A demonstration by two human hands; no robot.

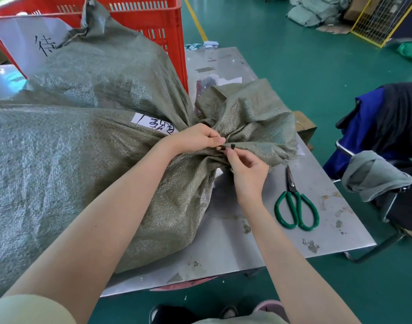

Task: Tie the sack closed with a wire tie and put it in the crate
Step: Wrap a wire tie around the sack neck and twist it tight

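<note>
- Sack, grey-green woven, lies on its side across the metal worktop, its gathered neck at about 1 o'clock from the picture's centre.
- Left hand is clenched on the bunched neck, thumb and forefinger pinching a small black wire tie.
- Right hand, at 5 o'clock from the left, pinches the same tie from below.
- Red crate stands behind the sack at 12 o'clock, touching it.
- Green-handled scissors lie shut on the worktop at 4 o'clock from the hands.
</note>
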